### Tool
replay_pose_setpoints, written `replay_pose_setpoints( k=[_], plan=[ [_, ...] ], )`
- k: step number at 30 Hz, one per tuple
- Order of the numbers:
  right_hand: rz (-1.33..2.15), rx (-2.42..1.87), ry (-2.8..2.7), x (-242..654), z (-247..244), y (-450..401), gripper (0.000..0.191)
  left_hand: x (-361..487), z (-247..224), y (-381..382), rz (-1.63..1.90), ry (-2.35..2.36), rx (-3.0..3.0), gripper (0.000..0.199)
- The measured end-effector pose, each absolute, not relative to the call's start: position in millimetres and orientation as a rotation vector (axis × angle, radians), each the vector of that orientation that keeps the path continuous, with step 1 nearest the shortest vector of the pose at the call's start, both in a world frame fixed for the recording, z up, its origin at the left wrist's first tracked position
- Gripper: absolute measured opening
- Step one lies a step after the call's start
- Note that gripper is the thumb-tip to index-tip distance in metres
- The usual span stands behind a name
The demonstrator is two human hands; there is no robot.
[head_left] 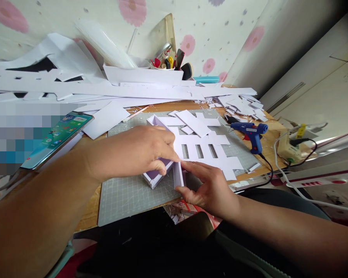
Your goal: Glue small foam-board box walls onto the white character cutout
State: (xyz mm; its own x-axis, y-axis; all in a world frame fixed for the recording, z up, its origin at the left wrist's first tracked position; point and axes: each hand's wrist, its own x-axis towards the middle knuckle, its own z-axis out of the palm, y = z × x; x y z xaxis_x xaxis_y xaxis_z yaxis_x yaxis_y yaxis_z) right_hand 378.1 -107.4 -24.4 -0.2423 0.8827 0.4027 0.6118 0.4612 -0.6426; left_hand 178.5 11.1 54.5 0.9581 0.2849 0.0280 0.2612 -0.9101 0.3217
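A small open box of white board (153, 184) stands on the grey cutting mat (124, 204). My left hand (146, 148) reaches over the box with curled fingers. Its index fingertip meets the top end of a short white board panel (178, 175), while the thumb is at the box's near wall; part of the box is hidden beneath this hand. My right hand (210, 185) pinches that panel from the right, fingers at the top and thumb low down. The panel stands upright against or close beside the box; their exact contact is covered.
Cut board with slots (205, 150) and loose pieces lie behind my hands. A blue glue gun (251, 133) stands on the right, near a power strip (290, 148). At left lies a phone (56, 139); board strips and a tool holder (142, 74) line the back.
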Motion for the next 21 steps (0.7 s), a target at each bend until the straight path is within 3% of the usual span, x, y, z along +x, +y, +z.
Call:
replay_pose_setpoints(
  k=[21],
  plan=[
    [0.331,-1.178,-1.993,378.0,-27.1,-105.1,0.041,180.5,60.6,7.6,-0.004,0.462,2.767,0.033]
  ],
)
